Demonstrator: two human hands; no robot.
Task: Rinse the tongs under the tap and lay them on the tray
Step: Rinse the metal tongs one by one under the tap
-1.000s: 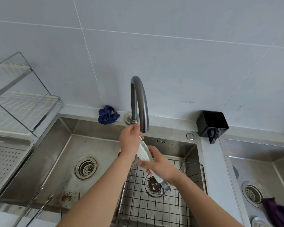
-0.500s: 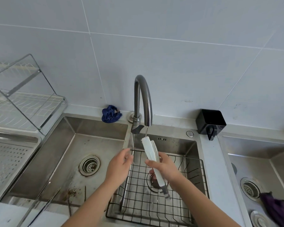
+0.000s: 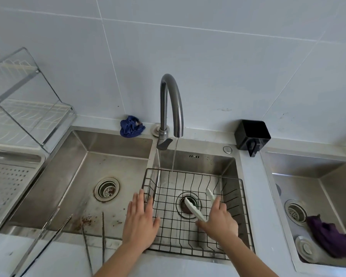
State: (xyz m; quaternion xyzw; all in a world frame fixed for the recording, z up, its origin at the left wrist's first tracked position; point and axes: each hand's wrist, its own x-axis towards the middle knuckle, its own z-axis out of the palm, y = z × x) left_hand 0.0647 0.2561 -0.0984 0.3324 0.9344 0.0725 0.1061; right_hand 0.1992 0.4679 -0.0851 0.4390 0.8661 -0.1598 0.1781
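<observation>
**Head view: white tongs held over the wire basket while the tap is running**

Head camera is looking down on a steel sink (image 3: 116, 144) with two basins, set into a pale bench (image 3: 254, 176). Right hand (image 3: 218, 218), low and right of centre, is gripping the white tongs (image 3: 194, 210) with its fingers (image 3: 217, 202) wrapped around the handle end. Both white arms of the tongs are sticking out up and to the left of the hand, spread apart, one over the drain and the other nearer the far wall of the black wire basket (image 3: 198, 174). That basket is sitting inside the right basin.

Left hand (image 3: 140, 222) is hovering flat, fingers spread and holding nothing, over the left rim of the basket at lower centre.

A thin stream of water is falling from the grey curved tap (image 3: 171, 102) at centre frame into the back of the basket, well clear of the tongs.

At the left edge a perforated metal tray (image 3: 8, 176) is lying beside the sink, under a wire dish rack (image 3: 28, 108). A pair of metal tongs (image 3: 48, 232) and a second, thinner metal pair (image 3: 103, 232) are leaning over the front rim of the left basin.

A blue cloth (image 3: 131, 126) is sitting on the ledge left of the tap, a black holder (image 3: 252, 134) to its right. A separate sink (image 3: 308, 186) at far right is holding a purple cloth (image 3: 328, 236).
</observation>
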